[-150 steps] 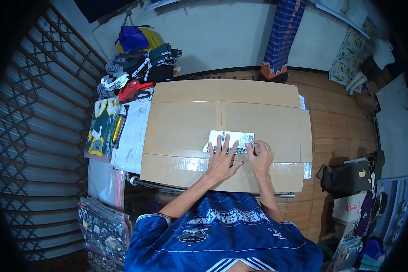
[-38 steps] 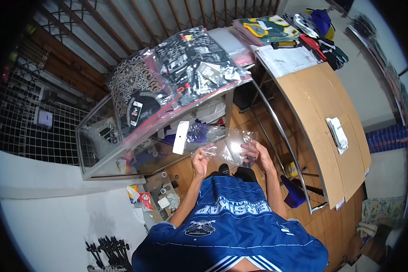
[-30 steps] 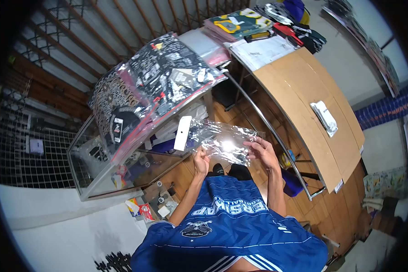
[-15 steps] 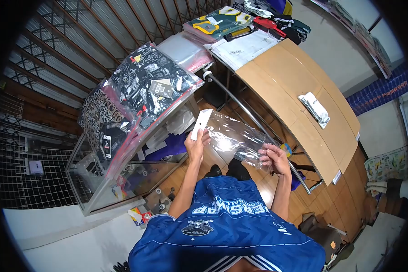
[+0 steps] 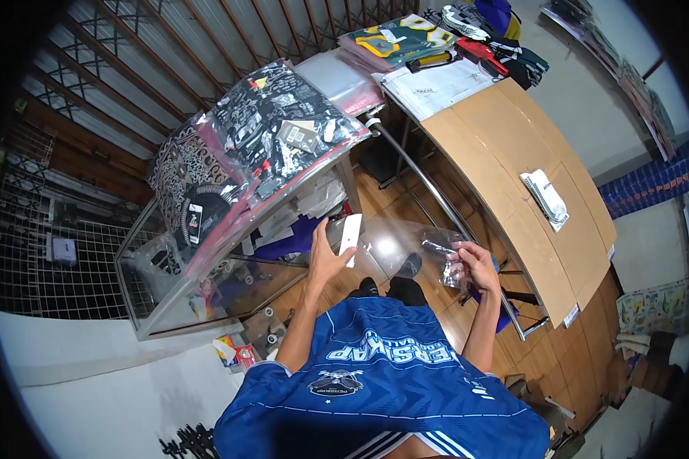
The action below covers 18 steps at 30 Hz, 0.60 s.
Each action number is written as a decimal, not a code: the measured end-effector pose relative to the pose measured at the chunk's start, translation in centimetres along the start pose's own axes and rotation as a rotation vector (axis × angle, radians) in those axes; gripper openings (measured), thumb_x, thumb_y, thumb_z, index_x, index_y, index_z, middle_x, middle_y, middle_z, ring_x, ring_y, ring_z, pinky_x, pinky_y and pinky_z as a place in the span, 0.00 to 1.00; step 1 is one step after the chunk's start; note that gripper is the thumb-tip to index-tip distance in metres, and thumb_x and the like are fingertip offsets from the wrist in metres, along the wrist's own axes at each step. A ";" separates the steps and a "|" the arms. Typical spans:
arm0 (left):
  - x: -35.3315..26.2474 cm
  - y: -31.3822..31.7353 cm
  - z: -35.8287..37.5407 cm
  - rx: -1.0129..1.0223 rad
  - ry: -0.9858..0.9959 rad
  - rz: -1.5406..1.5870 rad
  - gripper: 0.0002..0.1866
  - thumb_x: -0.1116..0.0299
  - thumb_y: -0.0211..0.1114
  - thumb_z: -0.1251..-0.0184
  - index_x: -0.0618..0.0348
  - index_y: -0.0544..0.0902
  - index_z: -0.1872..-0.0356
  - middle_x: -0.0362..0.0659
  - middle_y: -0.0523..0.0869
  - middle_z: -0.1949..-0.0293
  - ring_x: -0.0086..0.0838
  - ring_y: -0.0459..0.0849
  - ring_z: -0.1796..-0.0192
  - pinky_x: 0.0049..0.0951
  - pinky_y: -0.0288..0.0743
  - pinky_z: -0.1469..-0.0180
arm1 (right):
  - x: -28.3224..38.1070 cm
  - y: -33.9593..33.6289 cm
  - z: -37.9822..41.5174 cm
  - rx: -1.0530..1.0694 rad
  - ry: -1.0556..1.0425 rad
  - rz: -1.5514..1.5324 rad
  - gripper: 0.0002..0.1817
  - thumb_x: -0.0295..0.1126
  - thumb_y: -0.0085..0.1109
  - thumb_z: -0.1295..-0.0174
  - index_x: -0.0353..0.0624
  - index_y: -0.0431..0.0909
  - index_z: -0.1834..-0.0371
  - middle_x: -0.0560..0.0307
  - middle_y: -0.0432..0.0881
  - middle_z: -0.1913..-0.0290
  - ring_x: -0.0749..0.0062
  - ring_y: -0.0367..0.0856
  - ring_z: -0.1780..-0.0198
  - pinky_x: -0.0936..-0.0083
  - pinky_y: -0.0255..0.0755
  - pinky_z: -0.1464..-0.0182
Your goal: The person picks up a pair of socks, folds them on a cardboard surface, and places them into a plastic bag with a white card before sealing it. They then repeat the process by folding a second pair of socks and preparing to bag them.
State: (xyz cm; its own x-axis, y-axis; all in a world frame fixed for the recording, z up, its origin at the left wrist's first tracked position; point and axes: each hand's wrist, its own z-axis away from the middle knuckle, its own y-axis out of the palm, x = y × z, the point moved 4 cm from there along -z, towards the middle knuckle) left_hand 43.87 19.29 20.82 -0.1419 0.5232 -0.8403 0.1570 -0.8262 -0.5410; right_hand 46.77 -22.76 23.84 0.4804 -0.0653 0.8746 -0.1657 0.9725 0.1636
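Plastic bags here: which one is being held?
The clear bag with the white header, between left hand and right hand; the bags of dark garments lie on the display case.

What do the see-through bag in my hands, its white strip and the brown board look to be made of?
The bag looks like thin, glossy plastic film: the floor shows through it and it catches highlights. The white strip is opaque and flat, perhaps card or coated plastic. The brown board looks like matt cardboard, from its colour and crease lines.
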 end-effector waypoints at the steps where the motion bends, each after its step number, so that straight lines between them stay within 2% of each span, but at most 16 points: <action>1: -2.0 -0.7 0.2 -0.038 0.142 -0.104 0.57 0.57 0.88 0.48 0.61 0.65 0.18 0.60 0.80 0.27 0.57 0.81 0.27 0.53 0.71 0.23 | 1.0 1.2 -0.2 0.013 -0.016 0.098 0.13 0.29 0.56 0.17 0.34 0.83 0.39 0.50 0.91 0.56 0.75 0.89 0.65 0.76 0.85 0.63; 2: -4.0 -1.3 0.4 -0.075 0.282 -0.211 0.59 0.57 0.89 0.50 0.61 0.65 0.18 0.60 0.80 0.27 0.59 0.79 0.25 0.53 0.66 0.19 | 1.6 2.5 -0.8 0.091 -0.016 0.108 0.13 0.29 0.56 0.17 0.35 0.84 0.39 0.51 0.91 0.56 0.74 0.89 0.64 0.76 0.84 0.63; 3: -5.4 -1.5 0.4 0.002 0.310 -0.223 0.54 0.58 0.87 0.47 0.60 0.67 0.19 0.58 0.81 0.28 0.58 0.75 0.22 0.51 0.59 0.16 | 2.0 3.8 -1.4 0.169 -0.015 0.118 0.13 0.30 0.56 0.16 0.35 0.84 0.39 0.51 0.91 0.56 0.74 0.89 0.64 0.76 0.84 0.62; 6: -6.3 -1.5 -0.5 0.316 0.227 -0.195 0.42 0.55 0.83 0.37 0.59 0.76 0.24 0.58 0.86 0.32 0.53 0.81 0.27 0.46 0.69 0.21 | 3.4 7.1 -4.5 0.324 -0.011 0.181 0.14 0.33 0.56 0.15 0.37 0.82 0.36 0.53 0.90 0.54 0.72 0.89 0.62 0.76 0.83 0.61; 7: -4.4 -1.0 -1.5 0.396 0.215 -0.025 0.26 0.58 0.77 0.28 0.61 0.85 0.35 0.52 0.93 0.47 0.43 0.93 0.43 0.43 0.83 0.35 | 3.7 8.0 -5.8 0.357 0.006 0.145 0.15 0.34 0.56 0.15 0.37 0.81 0.35 0.52 0.90 0.52 0.72 0.90 0.60 0.76 0.83 0.60; 8: -2.0 -0.7 -1.7 0.440 0.116 0.050 0.22 0.59 0.75 0.25 0.62 0.86 0.38 0.50 0.94 0.51 0.39 0.93 0.49 0.40 0.84 0.41 | 3.8 8.9 -6.9 0.390 0.022 0.108 0.17 0.36 0.56 0.15 0.38 0.80 0.33 0.52 0.90 0.51 0.71 0.90 0.59 0.75 0.84 0.59; 10: 2.4 -0.6 -2.3 0.527 -0.078 0.202 0.16 0.61 0.71 0.20 0.63 0.88 0.44 0.45 0.94 0.57 0.31 0.94 0.60 0.34 0.88 0.53 | 4.2 10.5 -8.7 0.254 -0.020 0.067 0.20 0.40 0.57 0.15 0.39 0.79 0.30 0.50 0.91 0.48 0.71 0.91 0.56 0.74 0.85 0.57; 13: 8.3 -3.1 -1.4 0.426 -0.344 0.275 0.15 0.60 0.69 0.17 0.60 0.88 0.43 0.43 0.94 0.54 0.26 0.93 0.64 0.29 0.86 0.60 | 3.1 11.0 -10.1 0.103 -0.044 0.021 0.24 0.46 0.58 0.16 0.41 0.78 0.28 0.50 0.91 0.43 0.69 0.92 0.51 0.73 0.86 0.54; 18: 13.6 -7.5 1.2 0.034 -0.509 0.492 0.15 0.60 0.66 0.15 0.62 0.86 0.44 0.46 0.93 0.53 0.30 0.95 0.61 0.26 0.86 0.63 | -2.3 10.0 -9.4 0.048 0.069 0.033 0.24 0.47 0.61 0.19 0.44 0.79 0.30 0.53 0.91 0.43 0.68 0.91 0.49 0.70 0.86 0.50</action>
State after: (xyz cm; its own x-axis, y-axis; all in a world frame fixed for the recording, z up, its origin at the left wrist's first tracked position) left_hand 39.56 32.33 13.47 -0.5027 -0.0681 -0.8618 0.2904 -0.9523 -0.0941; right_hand 52.13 -10.78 19.12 0.5324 -0.0165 0.8463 -0.2222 0.9620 0.1585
